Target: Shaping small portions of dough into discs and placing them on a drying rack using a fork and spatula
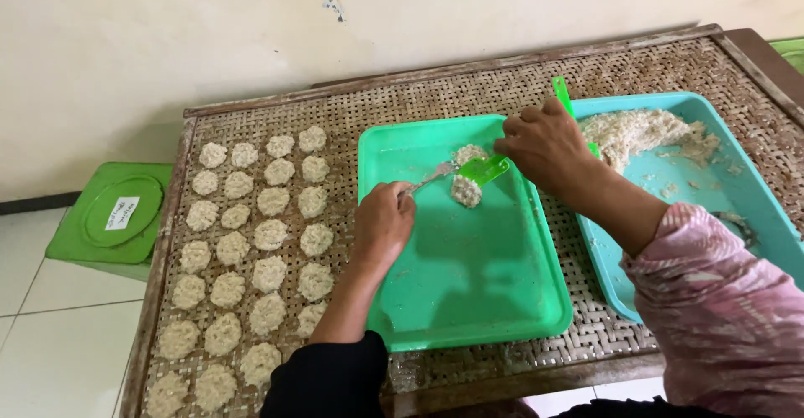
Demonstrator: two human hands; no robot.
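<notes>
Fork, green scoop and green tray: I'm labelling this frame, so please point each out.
fork [431,176], head view, on its metal neck.
green scoop [484,168], head view, on its bowl.
green tray [469,276], head view, on its bare floor.

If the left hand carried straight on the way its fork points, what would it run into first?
Most likely the lump of rice mixture on the green tray: the left hand aims its fork up-right at it, just below the green scoop.

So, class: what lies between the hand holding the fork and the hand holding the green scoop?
In the head view, a lump of rice mixture on the green tray lies between the left hand and right hand.
</notes>
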